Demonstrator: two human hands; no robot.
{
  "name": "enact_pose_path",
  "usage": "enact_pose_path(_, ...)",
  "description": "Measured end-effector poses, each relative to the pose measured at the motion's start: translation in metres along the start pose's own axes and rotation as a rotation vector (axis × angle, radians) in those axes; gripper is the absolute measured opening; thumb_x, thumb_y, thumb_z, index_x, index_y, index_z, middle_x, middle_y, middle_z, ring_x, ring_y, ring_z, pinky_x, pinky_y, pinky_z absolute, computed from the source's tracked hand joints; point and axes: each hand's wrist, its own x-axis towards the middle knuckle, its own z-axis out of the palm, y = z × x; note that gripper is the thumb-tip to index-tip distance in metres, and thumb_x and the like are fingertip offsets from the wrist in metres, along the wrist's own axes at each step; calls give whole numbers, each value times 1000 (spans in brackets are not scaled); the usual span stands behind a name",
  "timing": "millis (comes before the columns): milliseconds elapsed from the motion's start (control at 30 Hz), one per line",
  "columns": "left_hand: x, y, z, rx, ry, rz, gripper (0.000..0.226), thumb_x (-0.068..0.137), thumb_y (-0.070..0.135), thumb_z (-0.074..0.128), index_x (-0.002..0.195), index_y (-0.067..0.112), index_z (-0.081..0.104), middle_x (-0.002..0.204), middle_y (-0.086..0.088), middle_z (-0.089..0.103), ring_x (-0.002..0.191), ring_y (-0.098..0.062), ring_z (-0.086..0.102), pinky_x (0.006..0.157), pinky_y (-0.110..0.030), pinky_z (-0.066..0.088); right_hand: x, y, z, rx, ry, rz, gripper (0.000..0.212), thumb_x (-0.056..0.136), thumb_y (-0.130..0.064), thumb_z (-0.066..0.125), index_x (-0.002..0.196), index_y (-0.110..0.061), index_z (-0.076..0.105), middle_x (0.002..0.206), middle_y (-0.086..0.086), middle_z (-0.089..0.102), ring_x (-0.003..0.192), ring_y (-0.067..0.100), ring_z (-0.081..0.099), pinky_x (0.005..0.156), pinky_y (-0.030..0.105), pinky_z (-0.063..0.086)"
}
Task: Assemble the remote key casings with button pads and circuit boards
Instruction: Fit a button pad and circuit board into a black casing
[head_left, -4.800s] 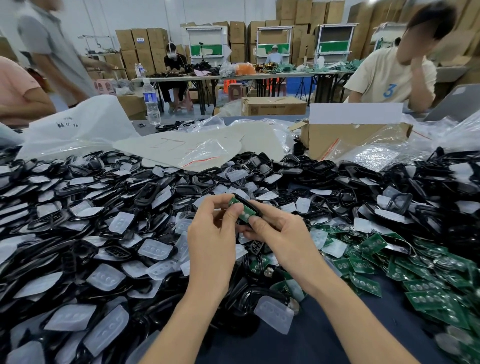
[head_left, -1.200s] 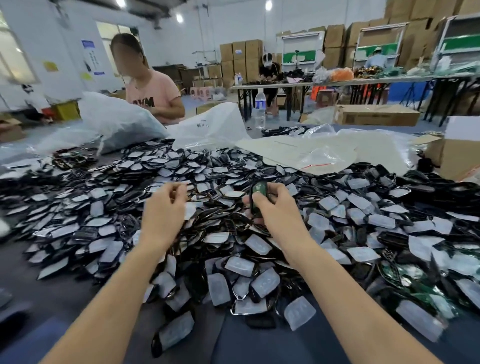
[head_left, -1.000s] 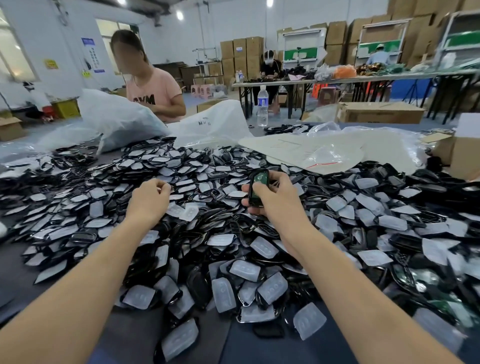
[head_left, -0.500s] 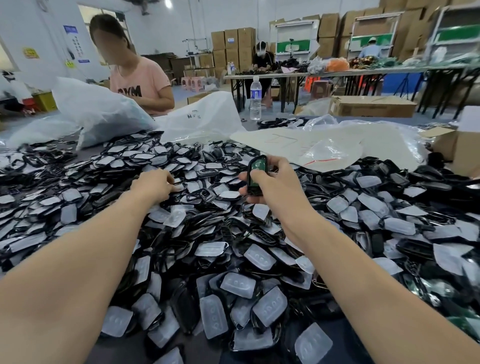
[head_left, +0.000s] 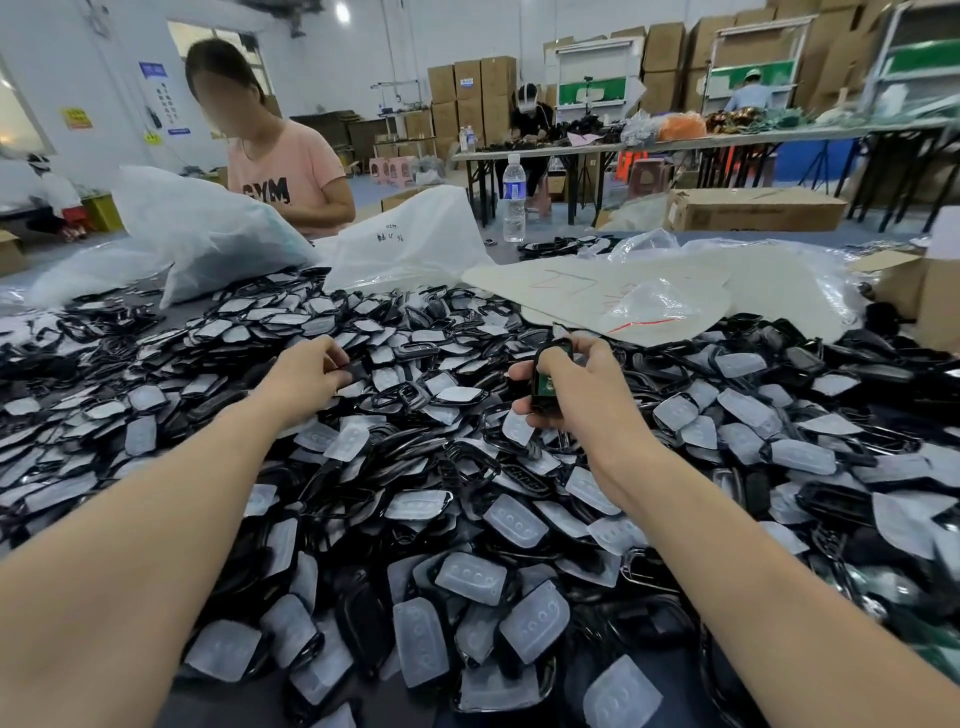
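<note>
The right hand (head_left: 582, 387) is gripping a black casing (head_left: 551, 358) with a green circuit board (head_left: 545, 383) seated inside, so this one looks partly built. The left hand (head_left: 306, 374) is pinching a dark piece (head_left: 357, 371) from the heap, while countless loose button pads (head_left: 519, 525) are waiting across the counter (head_left: 501, 257).

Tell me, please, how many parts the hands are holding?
2: a black casing piece pinched in the left hand, and a casing with a green circuit board gripped in the right hand. Palms may hide more.
</note>
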Motion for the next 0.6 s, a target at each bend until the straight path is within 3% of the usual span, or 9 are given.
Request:
enact_pose_path(133,-4,1,-9,-107,58,-69,21,91,19,72,107,14,59,99,-6,63,89,-23,57,77,-31,39,1,0,-2,65,14,14,21,98,-7,45,108,-24,50,70,0,73,48,17,61,47,27,53)
enact_pose_path(200,-9,13,-13,-254,68,-110,24,90,19,72,109,12,59,100,-8,65,86,-23,60,78,-35,46,1,-1,0,87,15,31,21,98,-5,44,107,-23,52,73,3,72,49,19,61,47,27,52)
enact_pose_path(267,-22,36,-14,-522,-3,-103,27,92,16,71,115,8,59,103,-11,68,82,-20,64,78,-36,57,1,-1,3,103,20,64,22,96,-2,42,103,-20,52,77,6,69,49,18,61,45,27,50)
enact_pose_path(333,-45,70,-11,-782,-123,-37,24,93,16,69,113,9,58,102,-15,71,75,-14,66,67,-26,58,0,-2,4,125,25,104,22,95,1,40,99,-17,52,80,8,65,49,16,59,42,25,46)
enact_pose_path(400,-74,105,1,-962,-231,44,22,95,17,67,112,11,56,97,-16,75,71,-14,67,64,-24,58,-3,-3,-1,121,42,112,20,95,1,40,95,-14,54,80,7,61,48,14,54,39,23,39)
enact_pose_path(500,-120,152,32,-1111,-296,162,23,100,20,61,116,9,50,83,-13,75,65,-18,66,57,-25,54,-15,-5,-24,49,68,67,15,96,-11,48,93,-14,62,74,5,59,45,11,48,36,19,31)
enact_pose_path(600,-155,194,63,-1158,-316,239,22,102,25,59,116,12,49,76,-10,73,60,-22,63,53,-28,49,-37,-8,-63,-71,61,-22,21,96,-39,55,92,-24,70,65,1,62,47,12,50,38,19,34)
